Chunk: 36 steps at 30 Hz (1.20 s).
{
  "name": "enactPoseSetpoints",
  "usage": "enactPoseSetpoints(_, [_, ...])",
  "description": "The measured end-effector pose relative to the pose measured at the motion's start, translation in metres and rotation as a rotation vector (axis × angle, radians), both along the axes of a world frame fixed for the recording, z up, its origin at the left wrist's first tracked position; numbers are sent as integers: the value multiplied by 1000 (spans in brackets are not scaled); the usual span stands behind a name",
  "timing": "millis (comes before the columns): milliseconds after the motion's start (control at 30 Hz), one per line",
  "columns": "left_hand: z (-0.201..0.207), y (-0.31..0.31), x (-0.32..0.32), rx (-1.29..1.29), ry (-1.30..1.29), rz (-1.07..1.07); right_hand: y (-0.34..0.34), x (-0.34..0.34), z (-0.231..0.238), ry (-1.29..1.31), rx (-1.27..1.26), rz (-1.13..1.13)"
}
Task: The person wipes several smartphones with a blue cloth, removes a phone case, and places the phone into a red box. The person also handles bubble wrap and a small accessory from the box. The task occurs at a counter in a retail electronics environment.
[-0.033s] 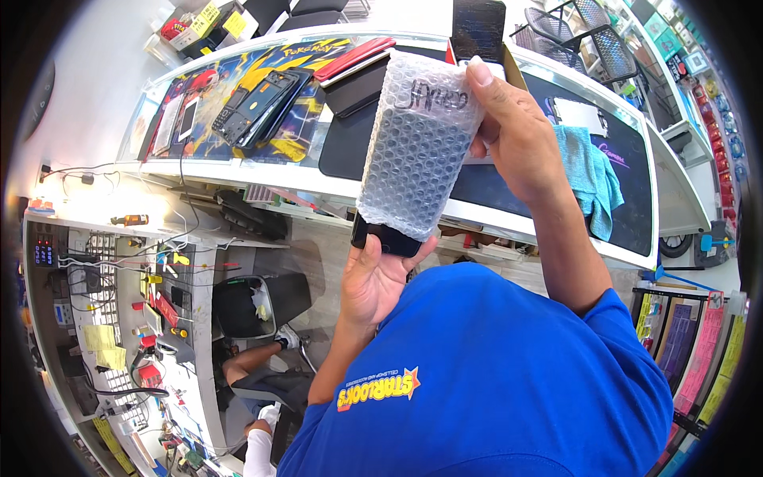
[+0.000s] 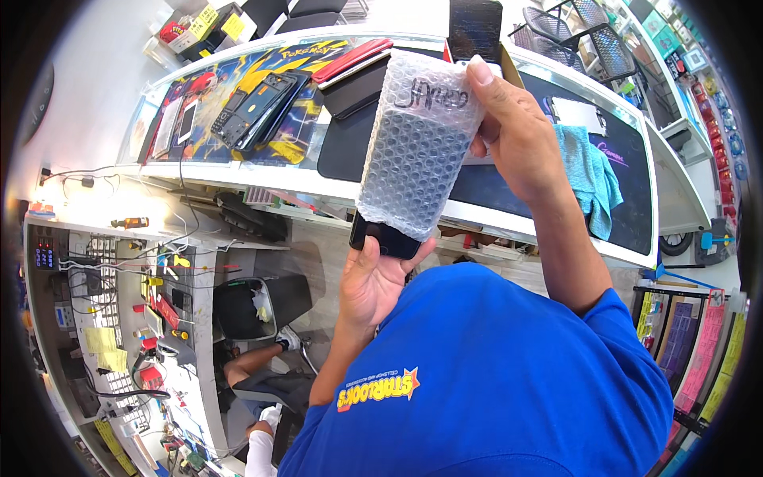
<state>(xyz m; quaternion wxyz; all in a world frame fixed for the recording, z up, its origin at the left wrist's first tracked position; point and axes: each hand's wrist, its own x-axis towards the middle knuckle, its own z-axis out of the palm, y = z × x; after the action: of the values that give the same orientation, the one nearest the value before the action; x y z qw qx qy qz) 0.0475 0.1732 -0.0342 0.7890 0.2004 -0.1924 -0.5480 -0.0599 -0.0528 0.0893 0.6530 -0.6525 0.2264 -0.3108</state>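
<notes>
A bubble-wrap pouch (image 2: pixel 415 163) with handwriting across its top hangs tilted over the near edge of the counter. Out of its lower end pokes a black phone (image 2: pixel 393 242), the rest of which shows only as a dark shape through the bubbles. My left hand (image 2: pixel 372 280) grips that bare end, thumb on the front and fingers behind. At the pouch's upper right corner, my right hand (image 2: pixel 520 135) pinches the wrap between thumb and fingers.
On the counter (image 2: pixel 350 184) lie stacked opened phones (image 2: pixel 262 109), a red case (image 2: pixel 354 60) and a teal cloth (image 2: pixel 586 171). A cluttered workbench (image 2: pixel 203 342) stands left, beside a dark bin (image 2: pixel 246 308) and a seated person's leg (image 2: pixel 256 362). Mesh chairs (image 2: pixel 588 40) stand beyond.
</notes>
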Motion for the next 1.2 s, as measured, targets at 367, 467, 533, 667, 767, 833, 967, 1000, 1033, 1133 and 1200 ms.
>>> enactPoseSetpoints(367, [28,-7,2,133,18,-6,-82,-73,-1,-503,60,-345])
enactPoseSetpoints(467, [33,-14,1,211,-61,79,-114,-134,-7,-488,10,-471])
enactPoseSetpoints(533, [32,-16,1,221,-39,96,-129,-164,-18,-406,11,-696])
enactPoseSetpoints(667, [32,-20,2,238,9,93,-156,-226,-52,63,-14,-954])
enactPoseSetpoints(767, [37,-26,4,260,-31,54,-181,-264,-85,523,-213,-941])
enactPoseSetpoints(833, [34,-29,4,293,-42,98,-175,-258,-93,914,-674,-1196])
enactPoseSetpoints(967, [34,-34,-5,305,-124,240,-123,-202,-52,445,-783,-1127])
enactPoseSetpoints(1000, [36,-36,-5,278,-185,261,-96,-175,-37,247,-700,-1041])
enactPoseSetpoints(1033, [36,-38,-5,249,-245,285,-74,-154,-30,44,-551,-811])
enactPoseSetpoints(1133, [43,-42,-9,194,-383,327,-27,-106,-17,10,-642,-189])
enactPoseSetpoints(1200, [45,-43,-11,154,-456,342,-14,-84,-20,25,-599,5])
